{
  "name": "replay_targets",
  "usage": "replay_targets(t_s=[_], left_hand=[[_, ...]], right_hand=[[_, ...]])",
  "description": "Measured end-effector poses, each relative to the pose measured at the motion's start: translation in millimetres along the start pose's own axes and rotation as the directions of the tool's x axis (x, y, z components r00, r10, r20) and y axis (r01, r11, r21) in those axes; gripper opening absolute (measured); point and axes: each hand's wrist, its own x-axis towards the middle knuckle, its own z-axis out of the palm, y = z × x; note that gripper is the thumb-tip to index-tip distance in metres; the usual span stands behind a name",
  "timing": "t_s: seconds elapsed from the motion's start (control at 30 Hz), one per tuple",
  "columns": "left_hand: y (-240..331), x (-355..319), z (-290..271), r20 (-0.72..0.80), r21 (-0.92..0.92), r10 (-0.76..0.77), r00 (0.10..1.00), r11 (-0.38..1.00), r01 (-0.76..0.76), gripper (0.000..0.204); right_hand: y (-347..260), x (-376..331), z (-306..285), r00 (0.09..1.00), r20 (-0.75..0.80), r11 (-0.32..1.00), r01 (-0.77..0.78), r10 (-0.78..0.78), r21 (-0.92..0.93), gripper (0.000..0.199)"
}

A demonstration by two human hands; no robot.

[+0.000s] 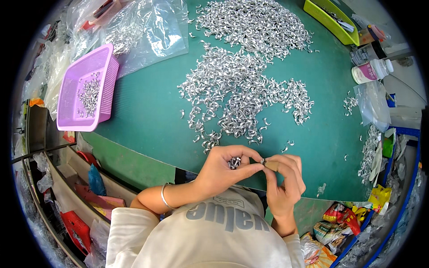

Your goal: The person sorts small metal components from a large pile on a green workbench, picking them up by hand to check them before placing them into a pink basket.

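Observation:
Both hands meet close to the table's near edge. Several small curved silver metal pieces (234,162) lie gathered in the palm of my left hand (223,167). Its thumb and index fingertip close on one small metal piece (263,161). From the other side, my right hand (286,176) pinches at that same piece, thumb against index finger. A tan tape wrap (271,165) covers part of the right index finger. Just beyond the hands spreads a large heap of the same curved metal pieces (241,89) on the green table (152,111).
At the left edge stands a purple plastic basket (109,96) with some metal pieces inside. Clear plastic bags (165,40) lie behind it. A yellow-green tray (328,20), a white bottle (371,71) and a strip of metal pieces (369,154) line the right side.

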Motion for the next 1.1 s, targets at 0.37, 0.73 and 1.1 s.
replay_targets(t_s=[0.37, 0.73, 1.1], left_hand=[[11.1, -6.8, 0.3, -0.01, 0.115, 0.184, 0.983, 0.977, -0.182, 0.015], [13.8, -8.7, -5.3, 0.001, 0.33, 0.344, 0.939, 0.886, -0.325, 0.017], [69.4, -50.3, -256.0, -0.558, 0.824, 0.816, 0.152, 0.522, 0.222, 0.025]], right_hand=[[-4.9, -2.4, -2.2, 0.997, -0.078, 0.998, 0.009, -0.004, 0.056, 0.022], [0.6, -5.8, 2.3, 0.991, -0.066, 0.957, -0.09, 0.112, 0.275, 0.023], [43.3, 7.9, 13.5, 0.981, 0.107, 0.969, -0.139, 0.163, -0.203, 0.026]])
